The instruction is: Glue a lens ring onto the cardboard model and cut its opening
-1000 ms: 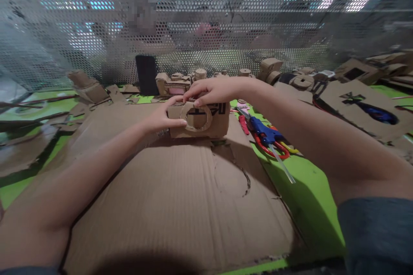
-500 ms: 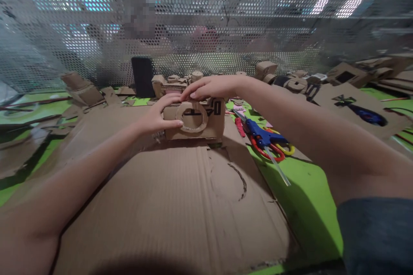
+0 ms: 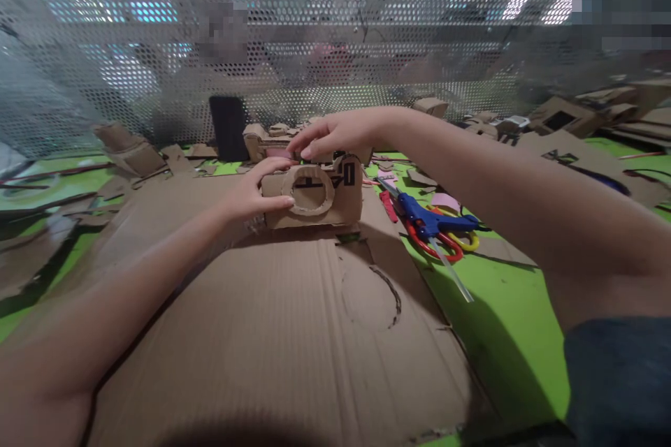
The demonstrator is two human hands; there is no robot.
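A small cardboard camera [image 3: 343,202] stands upright on a large cardboard sheet [image 3: 251,335]. It has a raised cardboard ring [image 3: 329,188] on its front and dark printed marks. My left hand [image 3: 265,185] grips its left end, thumb across the front beside the ring and fingers over the top. Just above the top edge, my right hand [image 3: 333,136] hangs with bent fingers, thumb and forefinger slightly apart near the left fingertips. I see nothing between them; whether they touch the top is hard to tell.
Right of the sheet lie a blue glue gun [image 3: 427,216], scissors with red and yellow handles [image 3: 445,248] and a red-handled tool [image 3: 388,207] on the green table [image 3: 511,300]. Behind stand a dark upright slab [image 3: 229,129], another cardboard model [image 3: 255,143] and a perforated metal screen [image 3: 325,56].
My right hand has risen slightly off the top of the cardboard camera, and its forearm has shifted. My left hand keeps its grip. The view has moved a little.
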